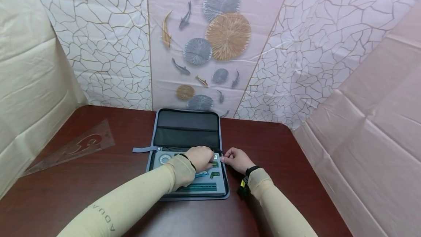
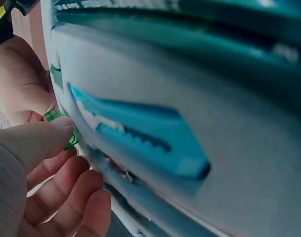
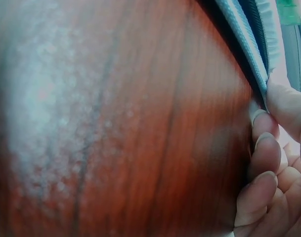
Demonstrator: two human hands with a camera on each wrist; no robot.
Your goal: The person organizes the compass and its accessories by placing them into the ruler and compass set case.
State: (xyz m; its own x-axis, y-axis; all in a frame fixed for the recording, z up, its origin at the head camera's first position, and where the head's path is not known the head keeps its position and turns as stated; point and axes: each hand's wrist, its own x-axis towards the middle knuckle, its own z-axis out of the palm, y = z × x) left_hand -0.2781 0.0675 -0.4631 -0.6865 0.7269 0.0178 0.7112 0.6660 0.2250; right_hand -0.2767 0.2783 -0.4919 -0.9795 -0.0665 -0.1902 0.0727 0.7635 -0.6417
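Observation:
A blue-grey zip case lies unfolded, its grey insert tray holding stationery. My left hand reaches over the tray's right part. In the left wrist view, its thumb and curled fingers pinch a small translucent green piece, partly covered by the thumb. My right hand grips the case's right edge, thumb above and fingers below the zipped rim. Near the left hand, a light-blue utility knife sits in its slot. A dark green piece lies beside the knife, and dark green pencils fill the front slot.
A clear set square lies on the dark red table at left. A white ring-shaped item sits in the tray's back left. The case's strap sticks out leftward. Patterned cloth hangs behind the table.

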